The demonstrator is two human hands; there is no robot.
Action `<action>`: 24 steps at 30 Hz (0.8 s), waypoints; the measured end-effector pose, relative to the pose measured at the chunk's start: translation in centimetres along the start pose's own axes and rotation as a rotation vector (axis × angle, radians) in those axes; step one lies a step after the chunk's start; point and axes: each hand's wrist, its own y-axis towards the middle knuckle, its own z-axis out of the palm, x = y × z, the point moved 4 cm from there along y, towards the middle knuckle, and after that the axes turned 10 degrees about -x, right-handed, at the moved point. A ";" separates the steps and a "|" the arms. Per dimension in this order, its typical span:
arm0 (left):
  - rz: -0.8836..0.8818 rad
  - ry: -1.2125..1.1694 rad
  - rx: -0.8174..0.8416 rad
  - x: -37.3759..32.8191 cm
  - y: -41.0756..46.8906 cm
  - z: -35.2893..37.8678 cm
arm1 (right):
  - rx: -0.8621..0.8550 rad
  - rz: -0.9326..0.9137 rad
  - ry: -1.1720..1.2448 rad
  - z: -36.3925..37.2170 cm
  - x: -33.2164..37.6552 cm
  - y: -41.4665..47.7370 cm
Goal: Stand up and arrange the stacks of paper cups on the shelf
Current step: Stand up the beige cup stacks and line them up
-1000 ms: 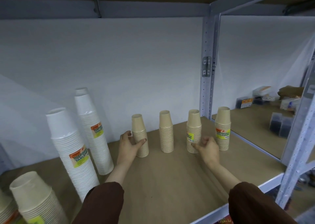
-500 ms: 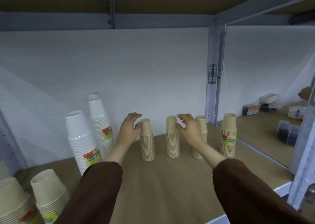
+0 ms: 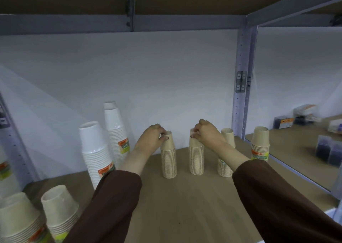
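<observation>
Several small tan cup stacks stand upright in a row on the wooden shelf (image 3: 194, 205). My left hand (image 3: 151, 138) pinches the top of the leftmost tan stack (image 3: 168, 157). My right hand (image 3: 207, 134) grips the top of the second tan stack (image 3: 196, 159). A third tan stack (image 3: 224, 166) is partly hidden behind my right forearm, and a fourth tan stack (image 3: 260, 143) stands at the right by the post. Two tall white cup stacks (image 3: 96, 154) (image 3: 115, 131) stand at the left.
Wider tan cup stacks (image 3: 59, 211) (image 3: 17, 218) sit at the near left corner. A grey metal post (image 3: 243, 79) bounds the bay on the right. Beyond it, boxes and dark containers (image 3: 329, 153) lie on the neighbouring shelf. The upper shelf hangs low overhead.
Both hands rose from the stacks' sides to their tops. My right hand shifted left from the third stack to the second. The view moved closer and to the left.
</observation>
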 end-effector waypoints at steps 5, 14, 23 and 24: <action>-0.004 0.119 -0.039 -1.4 0.6 0.2 | -0.010 -0.016 -0.089 0.0 1.1 0.3; -0.011 0.008 0.093 -0.9 1.2 -0.4 | 0.255 -0.006 0.056 -1.6 -0.1 0.8; 0.016 0.058 0.094 -1.8 1.3 0.3 | 0.106 -0.002 -0.056 -0.6 0.8 0.6; 0.016 0.072 0.078 -2.1 1.3 0.4 | 0.077 0.001 -0.069 -0.5 1.0 0.5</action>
